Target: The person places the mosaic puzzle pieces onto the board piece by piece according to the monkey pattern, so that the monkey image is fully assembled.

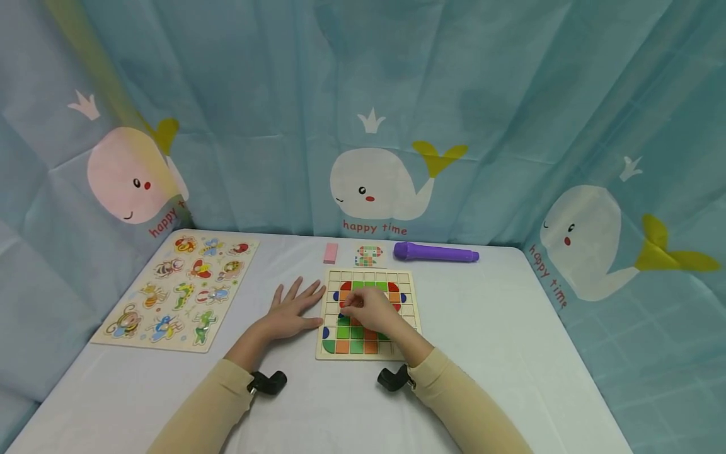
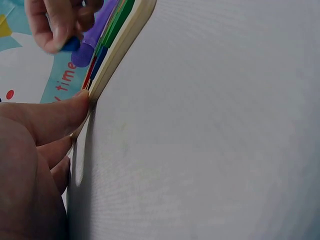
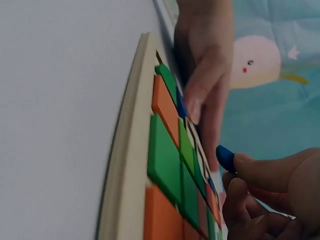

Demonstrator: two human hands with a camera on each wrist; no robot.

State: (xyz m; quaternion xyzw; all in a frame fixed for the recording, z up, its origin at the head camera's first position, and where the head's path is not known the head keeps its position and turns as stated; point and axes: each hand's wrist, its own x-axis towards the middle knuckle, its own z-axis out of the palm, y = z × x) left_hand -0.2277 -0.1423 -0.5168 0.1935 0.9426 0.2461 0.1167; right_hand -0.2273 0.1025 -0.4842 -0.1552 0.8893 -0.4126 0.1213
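My right hand point(image 1: 371, 309) pinches a small blue piece with a rounded edge point(image 3: 225, 158) between thumb and fingertips, over the wooden grid board point(image 1: 334, 277). Green, orange, red and blue pieces fill part of its squares; my right hand and forearm hide some of them. On the board's left side, my left hand point(image 1: 289, 315) lies on the table with its fingers spread. Its thumb point(image 2: 75, 112) touches the board's edge in the left wrist view. A blue half-round piece point(image 1: 326, 333) sits in a left-hand square, above a green quarter-round piece point(image 1: 329, 346).
Behind the board lie a pink block point(image 1: 331, 253), a pattern card point(image 1: 369, 255) and a purple microphone-shaped toy point(image 1: 437, 253). An insect picture puzzle board point(image 1: 176, 290) lies at the left of the white table point(image 1: 499, 353). A whale-print curtain point(image 1: 272, 176) encloses the back and sides.
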